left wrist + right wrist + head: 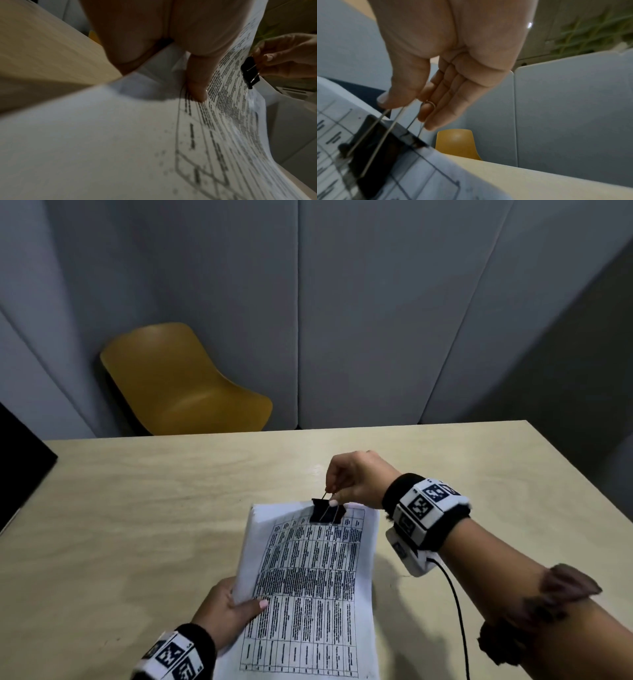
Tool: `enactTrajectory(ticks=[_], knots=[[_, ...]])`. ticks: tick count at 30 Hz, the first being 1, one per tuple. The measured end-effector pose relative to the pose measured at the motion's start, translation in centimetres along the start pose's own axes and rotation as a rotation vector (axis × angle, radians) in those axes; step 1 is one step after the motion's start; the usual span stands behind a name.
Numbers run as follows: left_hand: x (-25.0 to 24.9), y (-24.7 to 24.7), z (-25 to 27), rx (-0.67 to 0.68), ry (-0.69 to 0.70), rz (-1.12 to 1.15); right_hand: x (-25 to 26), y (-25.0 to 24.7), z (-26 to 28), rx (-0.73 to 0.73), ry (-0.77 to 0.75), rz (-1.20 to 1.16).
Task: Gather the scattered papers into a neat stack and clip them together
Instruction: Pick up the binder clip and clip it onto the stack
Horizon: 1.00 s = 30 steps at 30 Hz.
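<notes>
A stack of white papers (308,583) printed with a table is lifted off the wooden table (137,508), tilted toward me. My left hand (229,611) grips its lower left edge, thumb (197,86) on top of the papers (102,142). A black binder clip (327,512) sits on the stack's top edge. My right hand (352,481) pinches the clip's wire handles between thumb and fingers. In the right wrist view the thumb (393,97) presses one wire arm of the clip (382,146) while the fingers (433,115) hold the other arm behind it. The left wrist view shows the clip (250,73) side on.
A yellow chair (185,385) stands behind the table's far edge, against grey wall panels (376,302). A black object (20,460) lies at the table's left edge. A cable (455,604) hangs from my right wristband.
</notes>
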<state>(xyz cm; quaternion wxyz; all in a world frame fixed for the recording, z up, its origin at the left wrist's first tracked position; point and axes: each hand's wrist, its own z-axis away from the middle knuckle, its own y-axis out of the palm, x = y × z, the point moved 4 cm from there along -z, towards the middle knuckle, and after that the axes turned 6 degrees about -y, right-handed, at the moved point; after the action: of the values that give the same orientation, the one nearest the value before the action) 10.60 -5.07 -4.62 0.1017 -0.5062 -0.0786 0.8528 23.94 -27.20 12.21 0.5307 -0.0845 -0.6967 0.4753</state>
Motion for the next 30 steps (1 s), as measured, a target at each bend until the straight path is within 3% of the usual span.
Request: enactTrajectory(ticks=[5, 9, 14, 21, 26, 30], knots=[[0.4, -0.4, 0.0, 0.066, 0.029, 0.055, -1.5, 1.1, 0.6, 0.148, 0.135, -0.386], [0.7, -0.2, -0.2, 0.092, 0.003, 0.15, -1.8, 2.7, 1.4, 0.264, 0.171, -0.093], [2.0, -0.4, -1.3, 0.083, -0.005, 0.122, -2.1, 3.1, 1.7, 0.352, 0.262, 0.035], [1.6, -1.0, -1.5, 0.075, -0.022, 0.17, -1.6, 3.7, 1.1, 0.299, 0.126, 0.065], [2.8, -1.8, -2.3, 0.072, -0.059, 0.175, -2.0, 1.5, 1.1, 0.173, 0.191, -0.29], [2.9, -1.6, -2.4, 0.107, -0.077, 0.194, -1.5, 1.9, 1.2, 0.251, 0.13, -0.215]])
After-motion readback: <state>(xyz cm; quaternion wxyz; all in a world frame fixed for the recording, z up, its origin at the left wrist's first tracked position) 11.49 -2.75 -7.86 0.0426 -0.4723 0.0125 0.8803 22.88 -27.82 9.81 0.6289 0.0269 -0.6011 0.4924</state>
